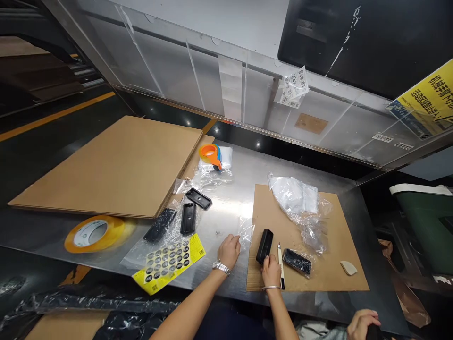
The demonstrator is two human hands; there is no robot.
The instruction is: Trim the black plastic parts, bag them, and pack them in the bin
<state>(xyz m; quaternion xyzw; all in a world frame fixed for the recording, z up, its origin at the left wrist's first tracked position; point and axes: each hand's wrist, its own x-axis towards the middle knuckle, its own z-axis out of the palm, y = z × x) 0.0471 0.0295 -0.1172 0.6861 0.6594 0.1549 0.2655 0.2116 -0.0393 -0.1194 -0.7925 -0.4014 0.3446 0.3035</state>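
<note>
My left hand, with a metal-band watch on its wrist, pinches the edge of a small clear plastic bag over the metal table. My right hand grips the lower end of a black rectangular plastic part, held tilted above a cardboard sheet. Just right of that hand lies a slim white pen-like tool. Beside it rests another black part wrapped in clear plastic. Two bare black parts, one an open tray shape, lie left of my left hand.
A yellow sticker sheet, tape roll and stacked cardboard occupy the left. An orange tape dispenser sits farther back. Clear bags and a beige wedge lie on the cardboard sheet. Another person's hand is lower right.
</note>
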